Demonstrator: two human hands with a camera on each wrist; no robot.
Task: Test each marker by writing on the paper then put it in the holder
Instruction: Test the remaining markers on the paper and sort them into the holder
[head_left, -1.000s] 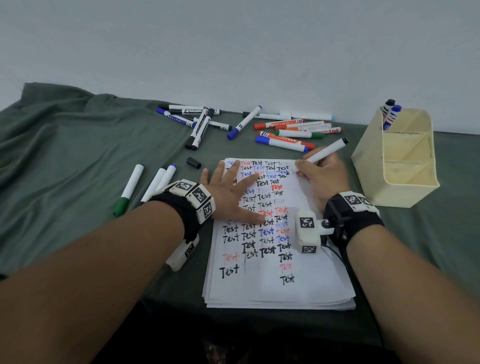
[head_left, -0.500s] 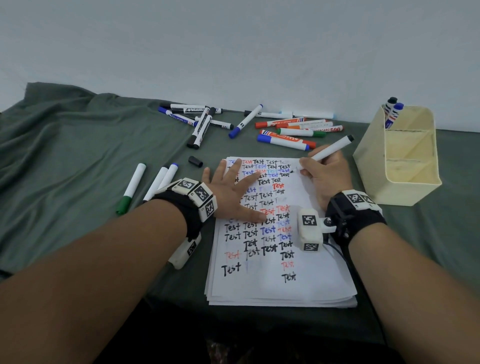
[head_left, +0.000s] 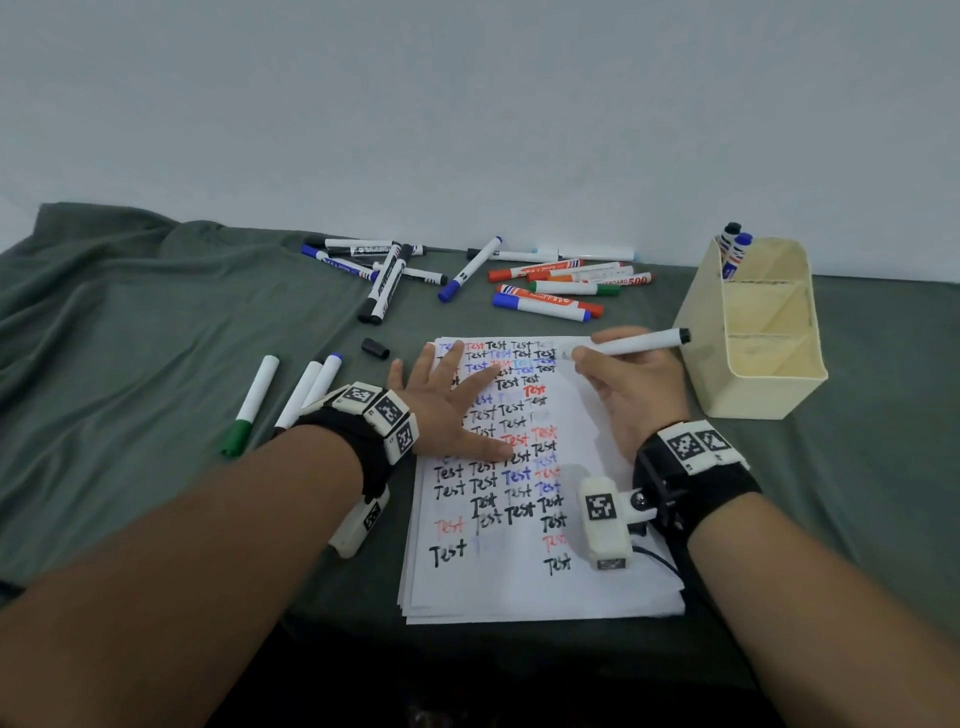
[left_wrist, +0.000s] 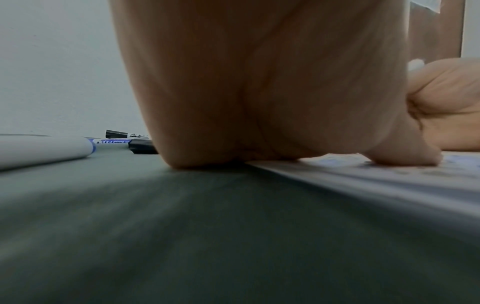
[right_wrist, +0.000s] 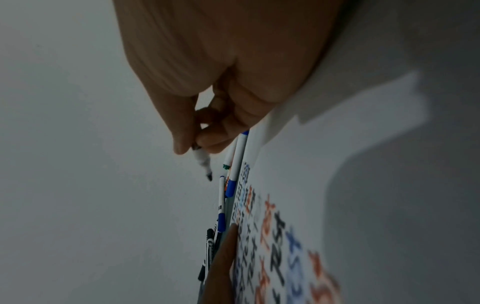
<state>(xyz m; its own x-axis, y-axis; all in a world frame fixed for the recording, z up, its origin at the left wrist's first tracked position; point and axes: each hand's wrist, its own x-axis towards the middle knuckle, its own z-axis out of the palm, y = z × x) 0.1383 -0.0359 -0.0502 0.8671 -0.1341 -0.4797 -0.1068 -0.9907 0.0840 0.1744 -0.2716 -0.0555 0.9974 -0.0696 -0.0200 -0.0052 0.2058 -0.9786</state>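
The right hand (head_left: 631, 384) pinches an uncapped marker (head_left: 636, 343), its tip just above the paper (head_left: 597, 587). The left hand (head_left: 447, 410) lies flat, fingers spread, pressing the sheet beside the holder (head_left: 753, 364).

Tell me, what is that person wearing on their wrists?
Both forearms are bare, with no sleeves. Each wrist carries a black fabric strap ringed with white blocks printed with black-and-white square code tags. A small white tagged camera box hangs from each strap; a thin black cable trails from the right one.
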